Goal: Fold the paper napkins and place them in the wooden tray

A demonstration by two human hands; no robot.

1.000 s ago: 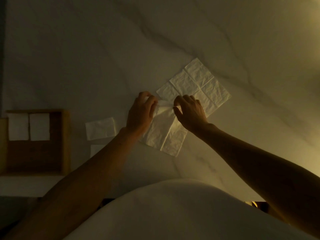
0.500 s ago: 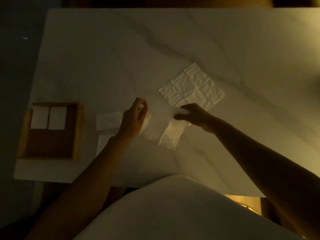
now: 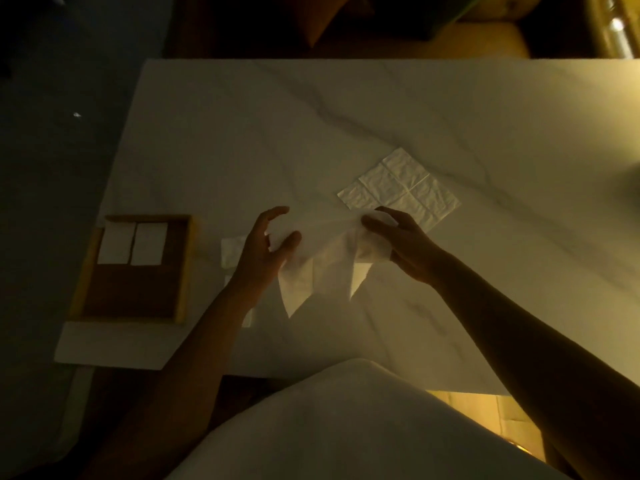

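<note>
Both hands hold one white paper napkin (image 3: 322,268) lifted off the marble table; its lower corners hang in points. My left hand (image 3: 265,251) pinches its left edge, my right hand (image 3: 398,240) grips its right edge. Another napkin (image 3: 405,188) lies unfolded flat on the table just beyond my right hand. A wooden tray (image 3: 183,271) sits at the table's left edge with two folded napkins (image 3: 133,242) side by side in its far half. More folded napkins (image 3: 230,251) lie between the tray and my left hand, partly hidden by my arm.
The white marble table (image 3: 346,126) ends close to the tray on the left and near my body in front. Dark floor lies to the left, and dim furniture stands beyond the far edge. The light is low.
The napkin that lay pinched on the table is now lifted and stretched between my hands, which have moved apart. The camera has pulled back, showing more of the table.
</note>
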